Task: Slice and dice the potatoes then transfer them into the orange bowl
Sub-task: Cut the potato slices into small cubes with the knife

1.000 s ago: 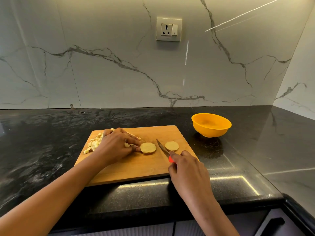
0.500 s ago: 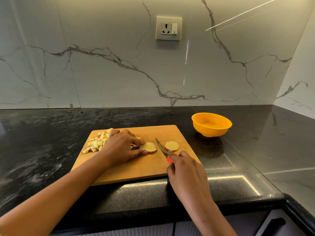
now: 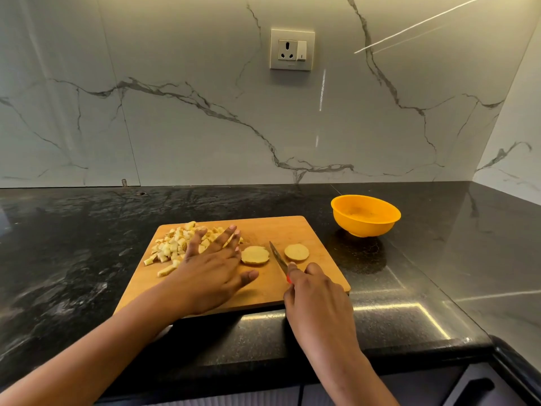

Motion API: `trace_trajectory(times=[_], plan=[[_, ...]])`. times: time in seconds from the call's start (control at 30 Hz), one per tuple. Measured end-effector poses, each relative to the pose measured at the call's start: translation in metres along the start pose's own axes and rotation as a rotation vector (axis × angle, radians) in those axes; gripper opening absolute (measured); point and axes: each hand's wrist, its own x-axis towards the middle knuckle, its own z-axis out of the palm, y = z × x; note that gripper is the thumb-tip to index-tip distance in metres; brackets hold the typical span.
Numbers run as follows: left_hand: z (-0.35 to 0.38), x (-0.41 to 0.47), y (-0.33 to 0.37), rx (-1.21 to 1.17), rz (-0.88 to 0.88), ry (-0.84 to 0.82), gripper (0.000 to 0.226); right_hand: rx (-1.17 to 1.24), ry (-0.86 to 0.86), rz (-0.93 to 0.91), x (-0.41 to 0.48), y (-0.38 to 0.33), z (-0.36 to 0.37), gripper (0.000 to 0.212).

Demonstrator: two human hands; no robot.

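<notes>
Your left hand (image 3: 210, 265) lay spread over diced potato (image 3: 171, 247); right hand (image 3: 316, 294) gripped knife (image 3: 278, 257) between two potato slices (image 3: 255, 255) on cutting board (image 3: 278, 227), orange bowl (image 3: 363, 228) beyond. You needed fingertips (image 3: 232, 228) tucked when dicing.

Left hand (image 3: 213, 269) lies flat, fingers spread; right hand (image 3: 316, 293) grips the knife (image 3: 277, 257).

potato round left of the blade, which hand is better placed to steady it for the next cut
Left. The left hand lies open with its fingers right beside that potato round, while the right hand is busy gripping the knife.
</notes>
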Motion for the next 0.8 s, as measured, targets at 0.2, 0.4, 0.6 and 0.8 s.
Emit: trace_trajectory(times=[0.2,0.4,0.6,0.8], plan=[[0.005,0.004,0.009,-0.052,-0.039,-0.103,0.137,-0.006,-0.028,-0.013,-0.003,-0.006,0.000,0.044],[0.004,0.007,0.003,-0.080,-0.037,-0.136,0.137,-0.022,-0.035,0.018,0.000,-0.006,-0.003,0.043],[0.011,0.008,0.014,-0.083,-0.071,-0.105,0.137,-0.025,-0.055,0.011,-0.002,-0.016,-0.001,0.040],[0.008,0.023,-0.007,-0.084,-0.007,-0.050,0.129,0.006,-0.017,0.028,0.000,-0.002,-0.007,0.046]])
